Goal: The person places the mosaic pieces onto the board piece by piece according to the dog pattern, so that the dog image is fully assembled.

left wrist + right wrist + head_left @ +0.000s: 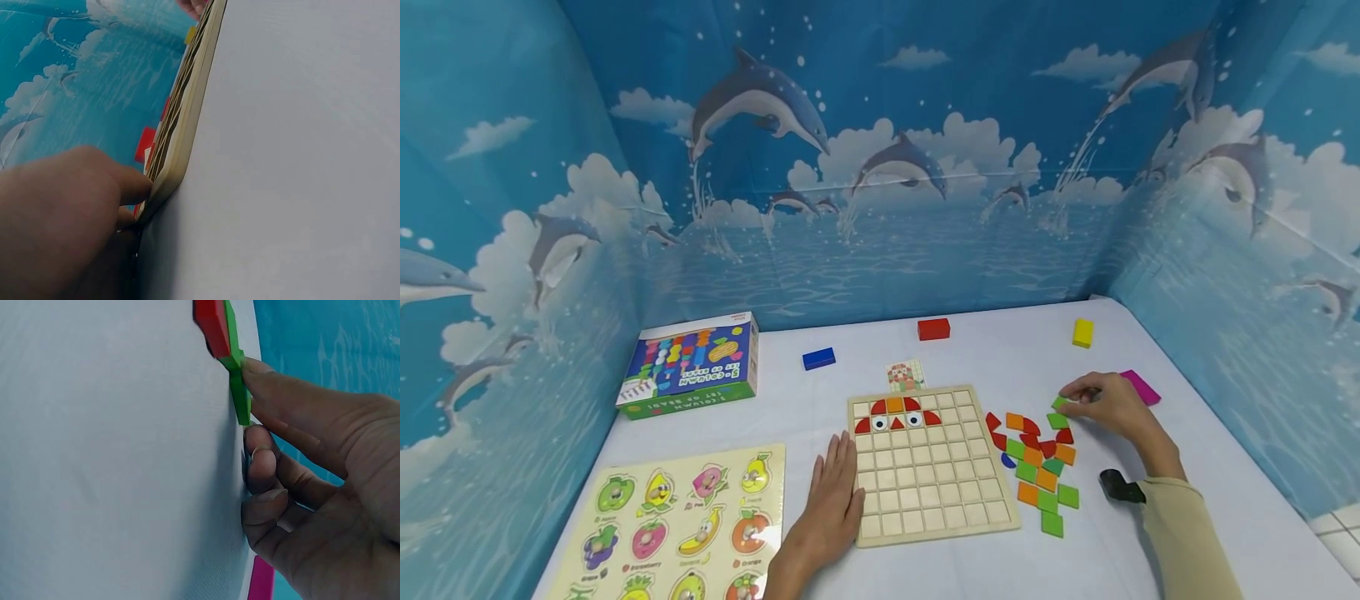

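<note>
My left hand (829,510) lies with straight fingers along the left edge of a wooden grid board (928,477). In the left wrist view its thumb (134,186) touches the corner of the board's rim. Red pieces, an orange square (895,405) and two round eye pieces fill part of the board's upper rows. To the right, my right hand (1108,410) pinches a small green tile (1059,402) between thumb and fingers, at the far end of a loose pile of pieces. Another green tile (1057,421) and a red piece (1064,436) lie just below it.
A picture card (905,377) touches the board's far edge. Blue (818,359), red (933,329) and yellow (1082,332) blocks stand behind. A magenta piece (1141,388) lies beyond the right hand. At left are a fruit puzzle (685,467) and a toy box (688,367).
</note>
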A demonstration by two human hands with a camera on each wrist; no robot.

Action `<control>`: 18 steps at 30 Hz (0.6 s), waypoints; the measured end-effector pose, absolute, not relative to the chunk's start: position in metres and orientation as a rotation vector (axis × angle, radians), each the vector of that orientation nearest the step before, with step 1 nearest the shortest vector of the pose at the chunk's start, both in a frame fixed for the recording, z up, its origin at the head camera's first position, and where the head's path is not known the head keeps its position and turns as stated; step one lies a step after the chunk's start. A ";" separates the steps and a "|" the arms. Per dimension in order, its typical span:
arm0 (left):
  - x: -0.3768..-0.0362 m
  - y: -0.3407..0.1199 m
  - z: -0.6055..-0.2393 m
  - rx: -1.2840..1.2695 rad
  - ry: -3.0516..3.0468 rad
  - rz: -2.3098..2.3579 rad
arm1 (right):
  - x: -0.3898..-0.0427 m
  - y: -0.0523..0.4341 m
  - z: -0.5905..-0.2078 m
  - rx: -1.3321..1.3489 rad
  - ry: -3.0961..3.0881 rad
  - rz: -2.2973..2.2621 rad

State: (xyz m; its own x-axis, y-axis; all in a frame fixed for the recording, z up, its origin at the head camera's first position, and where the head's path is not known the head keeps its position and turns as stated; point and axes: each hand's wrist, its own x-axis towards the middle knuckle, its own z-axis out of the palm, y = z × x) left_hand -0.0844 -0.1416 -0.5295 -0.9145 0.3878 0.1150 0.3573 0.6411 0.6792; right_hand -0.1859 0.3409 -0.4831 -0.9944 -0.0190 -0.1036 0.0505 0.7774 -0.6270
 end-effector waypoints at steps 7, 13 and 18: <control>-0.082 -0.141 -0.522 0.620 2.768 1.200 | -0.189 0.339 -0.483 0.033 2.853 -0.976; -0.082 -0.141 -0.520 0.606 2.762 1.184 | -0.189 0.339 -0.481 0.063 2.839 -0.952; -0.082 -0.141 -0.519 0.605 2.753 1.192 | -0.187 0.336 -0.478 0.040 2.852 -0.986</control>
State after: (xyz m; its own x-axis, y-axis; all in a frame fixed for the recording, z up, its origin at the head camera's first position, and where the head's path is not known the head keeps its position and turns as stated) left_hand -0.0821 -0.1407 -0.5191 -0.9187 0.3865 0.0808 0.3234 0.6190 0.7157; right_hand -0.1874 0.3356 -0.4782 -0.9920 -0.0152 -0.1250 0.0652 0.7871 -0.6134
